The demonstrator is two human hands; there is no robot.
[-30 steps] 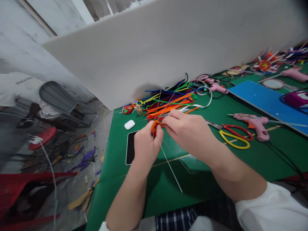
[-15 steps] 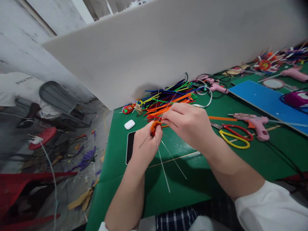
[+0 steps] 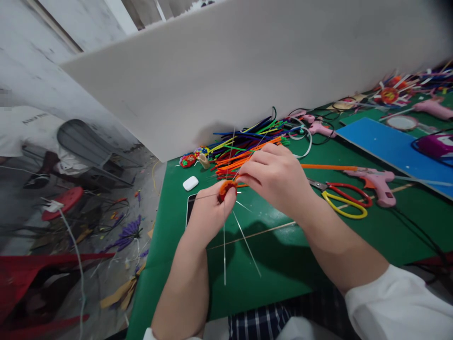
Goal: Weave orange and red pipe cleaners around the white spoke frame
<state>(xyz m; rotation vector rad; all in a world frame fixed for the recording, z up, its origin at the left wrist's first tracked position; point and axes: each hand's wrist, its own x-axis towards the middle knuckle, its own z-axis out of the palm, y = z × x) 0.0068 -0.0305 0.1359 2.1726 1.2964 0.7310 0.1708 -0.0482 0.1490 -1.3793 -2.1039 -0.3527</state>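
Note:
My left hand [image 3: 208,212] pinches a small round orange-and-red fuzzy piece [image 3: 226,190] between thumb and fingers. Several thin stiff wires [image 3: 244,238] stick out from it, some downward, some up and one to the left. Close against the piece's right side, my right hand [image 3: 274,177] is closed on an orange pipe cleaner [image 3: 329,167]. Its long end runs out to the right behind the hand, over the pink glue gun's tip. Fingers hide where the pipe cleaner meets the round piece.
Behind my hands lies a heap of coloured pipe cleaners [image 3: 247,146]. To the right are scissors [image 3: 347,200], a pink glue gun [image 3: 380,182] and a blue board [image 3: 392,151]. A white case [image 3: 190,183] and a phone [image 3: 191,208] lie left on the green table [image 3: 166,264].
The round piece has turned in my left hand, its lower wires swinging left. My right hand has shifted slightly, and the pipe cleaner's long end now reaches higher, across the glue gun's tip.

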